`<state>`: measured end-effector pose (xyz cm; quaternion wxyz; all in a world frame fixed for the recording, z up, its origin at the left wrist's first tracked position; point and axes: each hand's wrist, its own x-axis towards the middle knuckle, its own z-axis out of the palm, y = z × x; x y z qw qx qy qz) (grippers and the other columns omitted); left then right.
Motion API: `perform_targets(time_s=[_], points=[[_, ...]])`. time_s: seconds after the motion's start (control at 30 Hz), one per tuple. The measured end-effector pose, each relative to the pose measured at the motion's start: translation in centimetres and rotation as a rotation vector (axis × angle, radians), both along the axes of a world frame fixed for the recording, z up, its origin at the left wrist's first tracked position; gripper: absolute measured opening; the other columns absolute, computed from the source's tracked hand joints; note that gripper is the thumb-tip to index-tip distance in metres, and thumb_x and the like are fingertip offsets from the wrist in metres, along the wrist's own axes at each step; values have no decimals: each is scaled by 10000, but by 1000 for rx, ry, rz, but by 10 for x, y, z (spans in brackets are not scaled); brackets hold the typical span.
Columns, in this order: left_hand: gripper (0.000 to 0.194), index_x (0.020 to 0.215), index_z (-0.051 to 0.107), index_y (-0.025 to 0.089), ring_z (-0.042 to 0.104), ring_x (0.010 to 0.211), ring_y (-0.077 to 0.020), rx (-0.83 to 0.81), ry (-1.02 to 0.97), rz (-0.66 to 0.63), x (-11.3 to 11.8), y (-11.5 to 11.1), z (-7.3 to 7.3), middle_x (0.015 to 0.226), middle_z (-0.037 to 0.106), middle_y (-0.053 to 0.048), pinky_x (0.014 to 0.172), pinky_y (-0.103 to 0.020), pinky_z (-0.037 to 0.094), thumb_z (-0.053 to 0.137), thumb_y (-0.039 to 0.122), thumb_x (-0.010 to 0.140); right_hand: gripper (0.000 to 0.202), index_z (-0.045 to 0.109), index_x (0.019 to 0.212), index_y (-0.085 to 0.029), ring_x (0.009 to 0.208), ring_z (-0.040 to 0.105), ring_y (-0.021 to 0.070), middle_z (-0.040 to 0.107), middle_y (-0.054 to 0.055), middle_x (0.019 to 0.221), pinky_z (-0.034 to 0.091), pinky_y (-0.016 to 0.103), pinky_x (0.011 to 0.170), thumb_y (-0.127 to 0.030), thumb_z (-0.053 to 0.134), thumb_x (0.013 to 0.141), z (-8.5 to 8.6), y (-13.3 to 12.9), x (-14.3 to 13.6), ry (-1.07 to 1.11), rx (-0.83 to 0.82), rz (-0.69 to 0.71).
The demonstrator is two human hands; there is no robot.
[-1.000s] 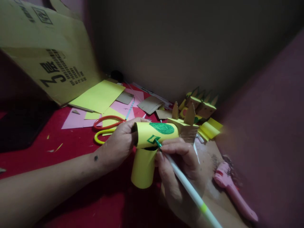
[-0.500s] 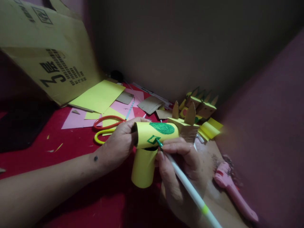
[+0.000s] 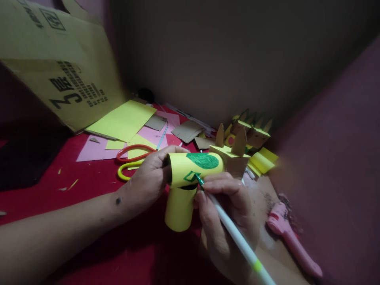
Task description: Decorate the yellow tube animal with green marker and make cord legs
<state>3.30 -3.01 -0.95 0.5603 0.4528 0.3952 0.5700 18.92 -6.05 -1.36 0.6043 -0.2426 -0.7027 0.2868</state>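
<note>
My left hand [image 3: 152,170] is closed on the open left end of a yellow paper tube figure [image 3: 179,164]. The figure lies sideways, with a second yellow tube [image 3: 178,211] hanging below and a cardboard head with two pointed ears [image 3: 239,141] at its right end. A filled green patch [image 3: 203,160] and a small green diamond outline [image 3: 190,176] mark the upper tube. Pinched in my right hand [image 3: 225,213] is a white felt-tip marker [image 3: 234,231], its green tip touching the diamond's right side. The head is partly hidden behind my right fingers.
Red-and-yellow-handled scissors [image 3: 130,160] lie beyond my left wrist. Yellow sheets [image 3: 127,118], pink paper [image 3: 92,148] and cardboard pieces [image 3: 188,130] cover the back of the red table. A large cardboard sheet [image 3: 59,59] leans left. More animal figures [image 3: 252,132] and a pink glue gun [image 3: 292,237] are at right.
The diamond outline looks slightly more filled with green along its right side. The paper figure has tilted very slightly; both hands keep their hold.
</note>
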Motion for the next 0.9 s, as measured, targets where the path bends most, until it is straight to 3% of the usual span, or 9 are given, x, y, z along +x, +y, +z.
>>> perform_targets(time_s=[0.9], points=[[302,1044,675,207,686,815,-219,18,47,21,-1,-2,0,927,752,-37,715,-299,536,755,349,790,310,591,1027,-242,832,604,120,586,8,919,537,238,723,17,558,858,0,1,-1,-33,60,-18]])
